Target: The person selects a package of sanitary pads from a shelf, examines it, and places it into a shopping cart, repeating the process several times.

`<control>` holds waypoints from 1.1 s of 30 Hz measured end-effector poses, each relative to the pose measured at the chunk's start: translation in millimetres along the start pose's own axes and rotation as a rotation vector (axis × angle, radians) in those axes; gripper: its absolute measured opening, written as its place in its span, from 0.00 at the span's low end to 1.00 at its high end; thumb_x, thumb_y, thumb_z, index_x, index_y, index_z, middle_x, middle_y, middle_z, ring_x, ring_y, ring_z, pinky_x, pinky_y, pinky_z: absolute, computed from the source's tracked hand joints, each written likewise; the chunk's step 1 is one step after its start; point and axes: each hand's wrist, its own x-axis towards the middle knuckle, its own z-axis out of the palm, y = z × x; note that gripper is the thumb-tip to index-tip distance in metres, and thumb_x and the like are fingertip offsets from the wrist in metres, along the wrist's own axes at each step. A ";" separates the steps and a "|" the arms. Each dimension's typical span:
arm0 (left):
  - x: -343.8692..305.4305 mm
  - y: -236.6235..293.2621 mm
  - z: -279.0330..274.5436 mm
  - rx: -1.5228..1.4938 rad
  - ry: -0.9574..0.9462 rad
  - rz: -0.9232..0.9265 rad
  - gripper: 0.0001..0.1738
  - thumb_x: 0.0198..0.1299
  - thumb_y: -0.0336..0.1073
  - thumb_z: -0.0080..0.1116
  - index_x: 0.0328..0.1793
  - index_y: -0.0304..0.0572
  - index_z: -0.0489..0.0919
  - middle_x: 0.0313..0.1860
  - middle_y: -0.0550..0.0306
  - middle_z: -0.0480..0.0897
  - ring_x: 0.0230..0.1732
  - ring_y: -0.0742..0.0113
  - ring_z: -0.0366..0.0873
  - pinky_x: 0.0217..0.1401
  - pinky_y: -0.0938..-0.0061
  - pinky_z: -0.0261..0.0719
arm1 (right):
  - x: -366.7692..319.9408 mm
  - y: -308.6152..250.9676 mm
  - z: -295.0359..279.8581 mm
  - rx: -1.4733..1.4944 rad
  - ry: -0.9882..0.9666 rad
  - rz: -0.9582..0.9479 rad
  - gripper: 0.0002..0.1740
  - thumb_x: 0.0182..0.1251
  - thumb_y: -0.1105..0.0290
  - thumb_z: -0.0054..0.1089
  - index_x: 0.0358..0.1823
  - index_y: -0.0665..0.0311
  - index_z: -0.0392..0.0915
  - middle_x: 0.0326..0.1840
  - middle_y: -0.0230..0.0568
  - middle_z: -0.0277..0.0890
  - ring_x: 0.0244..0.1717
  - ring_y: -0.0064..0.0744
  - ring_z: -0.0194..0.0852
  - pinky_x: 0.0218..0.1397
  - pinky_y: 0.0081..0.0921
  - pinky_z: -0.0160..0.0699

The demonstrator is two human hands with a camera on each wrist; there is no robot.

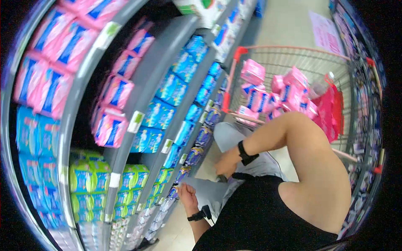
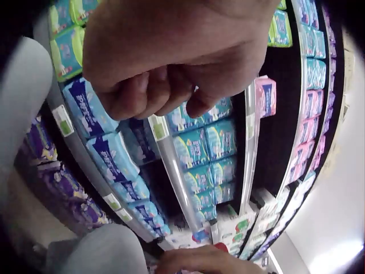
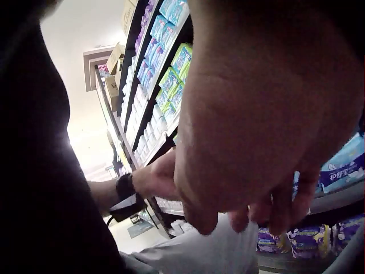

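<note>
My left hand (image 1: 187, 195), with a black strap on its wrist, is in front of my body beside the shelves. Its fingers (image 2: 157, 94) bend loosely in the left wrist view and nothing shows in them. Across my lap, near my knees, hangs my right hand (image 1: 228, 162); its fingers (image 3: 279, 211) droop, with no item visible in them. The shopping cart (image 1: 293, 49) stands ahead, holding several pink packs (image 1: 253, 72), a clear plastic bottle (image 1: 320, 85) and a red bag (image 1: 331, 113).
Tall shelves (image 1: 157, 69) run along the left, stocked with pink packs (image 1: 111, 129), blue packs (image 1: 159, 113), green packs (image 1: 90, 175) and purple packs (image 1: 204, 136). More shelving (image 1: 362, 125) lines the right side. A pink sign (image 1: 324, 33) lies beyond the cart.
</note>
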 end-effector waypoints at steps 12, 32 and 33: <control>-53.8 -13.5 -80.1 -0.134 0.160 0.107 0.21 0.73 0.35 0.56 0.24 0.52 0.66 0.15 0.73 0.57 0.15 0.81 0.50 0.19 0.78 0.46 | -8.1 25.8 -156.3 -0.162 0.744 0.172 0.25 0.67 0.54 0.56 0.15 0.62 0.71 0.17 0.50 0.71 0.23 0.59 0.73 0.30 0.54 0.69; -106.9 -43.5 -187.4 -0.050 0.573 0.145 0.25 0.71 0.38 0.57 0.19 0.56 0.60 0.12 0.74 0.57 0.12 0.82 0.50 0.14 0.77 0.43 | -35.7 181.2 -419.8 -0.486 1.238 0.608 0.15 0.67 0.59 0.53 0.33 0.63 0.81 0.34 0.57 0.82 0.39 0.63 0.80 0.43 0.55 0.78; -106.5 -37.8 -186.2 -0.039 0.571 0.152 0.25 0.71 0.38 0.57 0.19 0.56 0.60 0.12 0.74 0.57 0.12 0.82 0.50 0.14 0.77 0.44 | -37.6 200.1 -424.0 -0.441 1.309 0.644 0.15 0.68 0.58 0.54 0.37 0.62 0.82 0.37 0.58 0.82 0.41 0.62 0.81 0.45 0.55 0.79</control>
